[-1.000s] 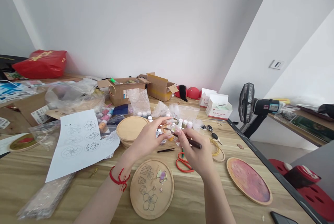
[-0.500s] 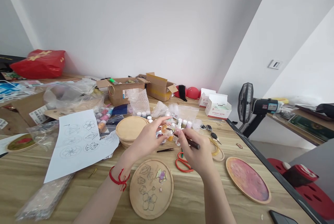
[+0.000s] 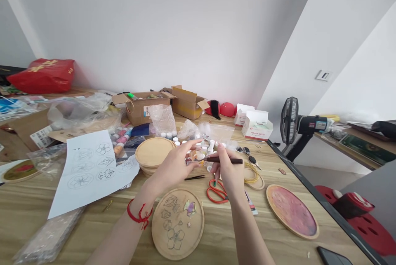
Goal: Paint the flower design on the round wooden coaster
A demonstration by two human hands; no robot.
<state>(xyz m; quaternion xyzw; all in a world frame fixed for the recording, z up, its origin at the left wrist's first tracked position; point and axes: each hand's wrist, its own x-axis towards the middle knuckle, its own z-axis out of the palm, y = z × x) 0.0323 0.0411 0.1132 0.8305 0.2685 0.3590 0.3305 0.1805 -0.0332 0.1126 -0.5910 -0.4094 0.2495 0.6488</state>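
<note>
Pinching a brown-handled tool (image 3: 224,160), right hand (image 3: 227,172) closed, left hand (image 3: 173,166) pinching translucent piece (image 3: 197,155)

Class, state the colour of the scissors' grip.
The scissors' grip is orange-red, in the head view.

Craft workroom, small, white-walled (image 3: 154,30), domestic or studio in character. Main fitting: long wood-grain table (image 3: 31,199). Craft stock on table: round wooden plaques with drawn flower outlines (image 3: 177,223), printed flower pattern sheet (image 3: 89,174), small paint bottles (image 3: 168,135), orange-handled scissors (image 3: 216,191). Also present: open cardboard cartons (image 3: 144,106), boxed sticky notes (image 3: 257,125), black electric fan (image 3: 290,120) at the table's far right.
</note>
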